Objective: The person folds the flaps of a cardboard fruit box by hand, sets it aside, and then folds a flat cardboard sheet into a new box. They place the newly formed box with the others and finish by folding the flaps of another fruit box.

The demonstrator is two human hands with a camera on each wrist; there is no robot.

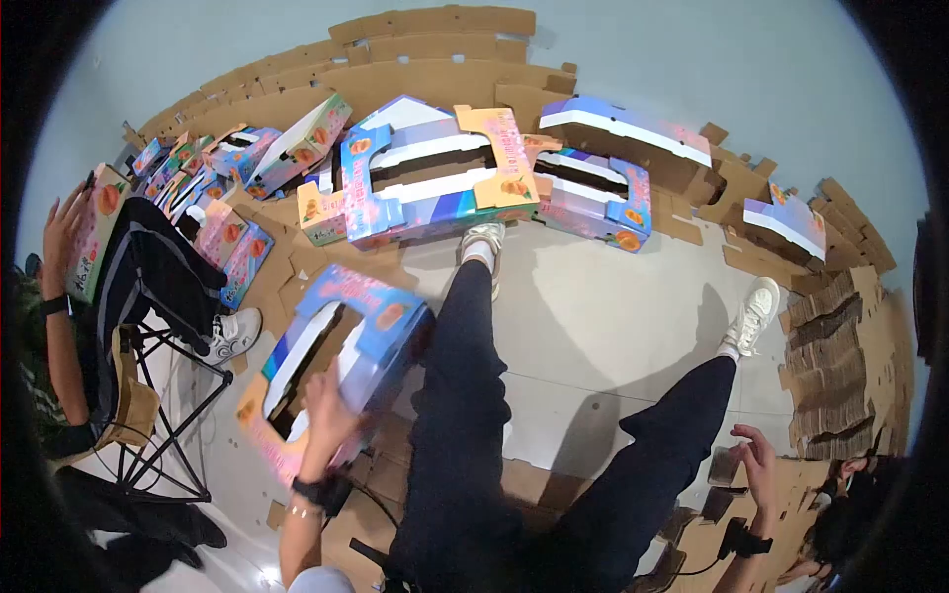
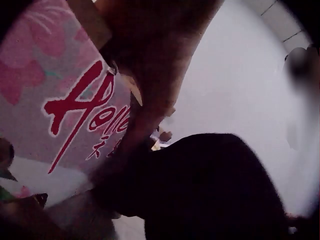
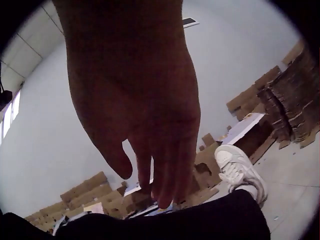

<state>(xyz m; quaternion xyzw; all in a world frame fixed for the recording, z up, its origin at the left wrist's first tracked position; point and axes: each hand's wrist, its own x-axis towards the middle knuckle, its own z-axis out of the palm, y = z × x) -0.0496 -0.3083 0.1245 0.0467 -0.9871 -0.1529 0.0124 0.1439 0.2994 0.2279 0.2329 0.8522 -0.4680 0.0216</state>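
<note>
A printed fruit carton (image 1: 381,311), blue, pink and orange with a long opening in its top, stands tilted beside the person's left leg. My left hand (image 1: 331,415) grips it by the edge of that opening, fingers over the white inner flap. In the left wrist view the carton's pink flowered side (image 2: 75,105) with red "Hello" lettering is close to the camera; the dark wrist and sleeve hide the fingers there. My right hand (image 1: 759,469) is held out beside the right knee, holding nothing. The right wrist view shows that hand (image 3: 150,135) with its fingers loosely extended.
More printed cartons (image 1: 440,208) stand along the wall, with brown cardboard sheets (image 1: 425,79) behind them. Stacked flat cardboard (image 1: 830,366) is at the right. A seated person's hand (image 1: 64,232) holds another carton (image 1: 104,212) at the left, near a folding stool (image 1: 168,415).
</note>
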